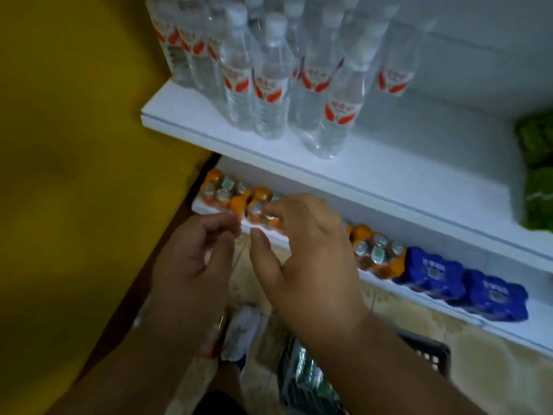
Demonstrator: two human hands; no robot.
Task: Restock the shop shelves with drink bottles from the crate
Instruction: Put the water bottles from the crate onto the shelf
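— Below the upper shelf (269,151), the person's hands hang empty: the left hand (191,265) loosely curled; the right hand (311,253) spread over an orange multipack (263,211) on the lower shelf (449,319), touching or not, hard to tell.

— Which step?

— Probably between bottles; clear water bottles (269,85) stand on the upper shelf, one leaning; the next move likely calls for reaching down to the dark crate (431,351) by the floor; its contents are blurred.

— Surroundings?

— White shelving; blue packs (463,283) further right; green packs (538,175) at the edge; a yellow wall (74,145) on the left.
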